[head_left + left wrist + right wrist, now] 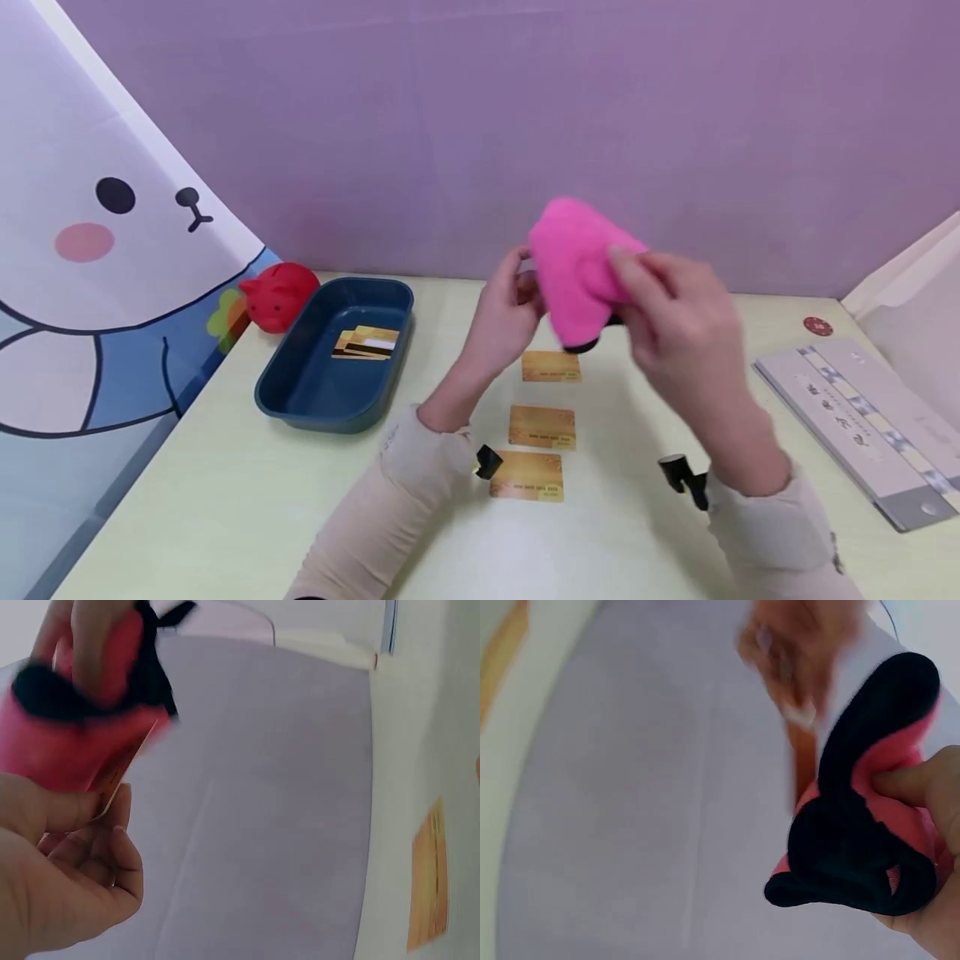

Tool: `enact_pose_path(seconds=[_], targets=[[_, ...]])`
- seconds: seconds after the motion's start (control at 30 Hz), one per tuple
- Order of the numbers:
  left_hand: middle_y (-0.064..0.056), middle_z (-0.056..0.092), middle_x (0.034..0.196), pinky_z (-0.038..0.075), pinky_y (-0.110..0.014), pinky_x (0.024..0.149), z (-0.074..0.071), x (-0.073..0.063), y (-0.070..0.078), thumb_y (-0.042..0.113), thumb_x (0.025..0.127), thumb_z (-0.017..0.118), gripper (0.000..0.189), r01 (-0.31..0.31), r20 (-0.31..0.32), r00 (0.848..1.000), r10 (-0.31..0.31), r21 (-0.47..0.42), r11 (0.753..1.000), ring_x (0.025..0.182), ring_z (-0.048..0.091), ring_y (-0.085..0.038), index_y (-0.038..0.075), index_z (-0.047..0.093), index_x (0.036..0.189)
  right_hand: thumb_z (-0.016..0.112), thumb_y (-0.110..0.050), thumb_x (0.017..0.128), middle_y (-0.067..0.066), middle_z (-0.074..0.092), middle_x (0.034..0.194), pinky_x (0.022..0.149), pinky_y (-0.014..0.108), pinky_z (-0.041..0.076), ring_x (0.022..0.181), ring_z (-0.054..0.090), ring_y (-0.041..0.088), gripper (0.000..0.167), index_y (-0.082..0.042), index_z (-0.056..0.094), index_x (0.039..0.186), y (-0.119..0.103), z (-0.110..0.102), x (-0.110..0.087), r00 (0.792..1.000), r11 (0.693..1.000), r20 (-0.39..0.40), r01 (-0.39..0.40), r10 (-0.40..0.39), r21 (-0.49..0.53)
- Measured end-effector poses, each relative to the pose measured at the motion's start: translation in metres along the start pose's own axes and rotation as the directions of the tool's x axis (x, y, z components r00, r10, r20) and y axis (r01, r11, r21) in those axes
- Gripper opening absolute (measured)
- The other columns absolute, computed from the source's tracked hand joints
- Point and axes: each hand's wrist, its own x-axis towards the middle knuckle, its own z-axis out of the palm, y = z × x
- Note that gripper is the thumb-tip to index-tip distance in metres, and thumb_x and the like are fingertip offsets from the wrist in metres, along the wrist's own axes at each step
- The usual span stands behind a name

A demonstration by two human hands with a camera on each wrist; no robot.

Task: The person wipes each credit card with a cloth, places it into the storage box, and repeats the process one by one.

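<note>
High over the table, my right hand [686, 333] grips a soft pink cloth pouch [577, 262] with black trim. The right wrist view shows the black edging [840, 847] of the pouch and my thumb pressed into the pink fabric. Close beside it, my left hand [506, 317] pinches an orange-gold card [124, 769] between thumb and fingers. The card appears almost edge-on and overlaps the pouch in both wrist views; the pouch hides it in the head view. Below, gold cards lie in a column: a far one [552, 367], a middle one [543, 427] and a near one [527, 477].
At the left stands a blue tray [270, 400] with several gold cards [365, 342] inside. A red piggy bank [281, 296] is behind its left side. To the right lie a flat grey-white box [862, 425] and a red chip [817, 326]. A purple backdrop [480, 142] rises behind the table.
</note>
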Motion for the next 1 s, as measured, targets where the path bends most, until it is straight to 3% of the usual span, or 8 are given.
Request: enact_pose_path(seconds=[0.07,0.13,0.23,0.33,0.5,0.63,0.87,1.0], targets=[[-0.017,0.064,0.118,0.052,-0.025,0.085,0.002,-0.002,0.002,-0.002,0.096,0.058,0.055,0.025,-0.012,1.0,-0.025,-0.044,0.999,0.098,0.061,-0.016,0.009,0.042,0.147,0.07,-0.011,0.092,0.025,0.066,0.103,0.067,0.051,0.049,0.079,0.058,0.042,0.03,-0.01,0.072,0.122,-0.006,0.009,-0.004,0.994,0.997,0.078,0.071,-0.07,-0.009],[-0.016,0.062,0.122,0.052,-0.025,0.082,0.003,-0.004,0.004,-0.001,0.094,0.06,0.058,0.047,-0.036,0.998,-0.05,-0.088,0.995,0.098,0.061,-0.015,0.009,0.041,0.149,0.072,-0.014,0.092,0.024,0.065,0.106,0.065,0.049,0.048,0.077,0.057,0.041,0.034,-0.013,0.071,0.126,-0.01,0.014,-0.008,0.985,0.994,0.143,0.103,-0.099,-0.023],[-0.018,0.065,0.108,0.05,-0.025,0.068,0.001,-0.004,0.005,-0.006,0.093,0.057,0.056,0.078,-0.049,0.995,-0.086,-0.147,0.986,0.083,0.061,-0.014,0.009,0.045,0.146,0.076,-0.014,0.088,0.023,0.064,0.111,0.067,0.049,0.048,0.08,0.058,0.04,0.04,-0.015,0.07,0.128,-0.012,0.017,-0.013,0.98,0.997,0.185,0.076,-0.069,-0.032],[-0.02,0.066,0.096,0.043,-0.025,0.06,0.0,-0.004,0.007,-0.014,0.091,0.05,0.052,0.097,-0.03,0.994,-0.102,-0.14,0.985,0.071,0.056,-0.013,0.007,0.049,0.139,0.078,-0.012,0.086,0.02,0.064,0.116,0.068,0.05,0.049,0.082,0.058,0.04,0.041,-0.017,0.071,0.126,-0.011,0.016,-0.014,0.979,0.998,0.201,0.031,-0.02,-0.053],[-0.025,0.069,0.095,0.046,-0.025,0.065,-0.001,-0.003,0.009,-0.013,0.094,0.048,0.034,0.12,-0.008,0.993,-0.121,-0.076,0.99,0.072,0.058,-0.015,0.003,0.053,0.123,0.079,-0.011,0.085,0.022,0.066,0.118,0.066,0.051,0.05,0.082,0.059,0.042,0.039,-0.016,0.073,0.123,-0.006,0.013,-0.013,0.976,0.996,0.211,-0.03,0.047,-0.086],[-0.025,0.072,0.1,0.053,-0.028,0.077,-0.007,-0.003,0.011,-0.005,0.098,0.055,0.028,0.138,0.002,0.99,-0.138,-0.071,0.988,0.078,0.067,-0.015,0.004,0.054,0.124,0.078,-0.009,0.085,0.026,0.067,0.114,0.068,0.055,0.052,0.087,0.061,0.045,0.038,-0.016,0.073,0.122,0.001,0.01,-0.014,0.971,0.993,0.222,-0.064,0.086,-0.103],[-0.002,0.067,0.081,0.042,-0.027,0.069,-0.022,-0.002,0.015,0.005,0.097,0.064,0.034,0.118,-0.019,0.993,-0.121,-0.102,0.988,0.073,0.053,-0.016,0.011,0.058,0.129,0.069,-0.007,0.091,0.029,0.067,0.105,0.063,0.061,0.051,0.088,0.062,0.046,0.035,-0.017,0.072,0.124,0.023,0.001,-0.012,0.97,0.978,0.175,-0.144,0.17,-0.151],[0.005,0.067,0.077,0.044,-0.028,0.071,-0.028,0.0,0.019,0.005,0.097,0.064,0.036,0.113,-0.037,0.992,-0.12,-0.139,0.984,0.075,0.056,-0.016,0.012,0.056,0.132,0.065,-0.005,0.091,0.028,0.066,0.104,0.064,0.06,0.047,0.088,0.06,0.046,0.034,-0.015,0.073,0.123,0.039,-0.008,-0.013,0.961,0.959,0.146,-0.205,0.235,-0.195]])
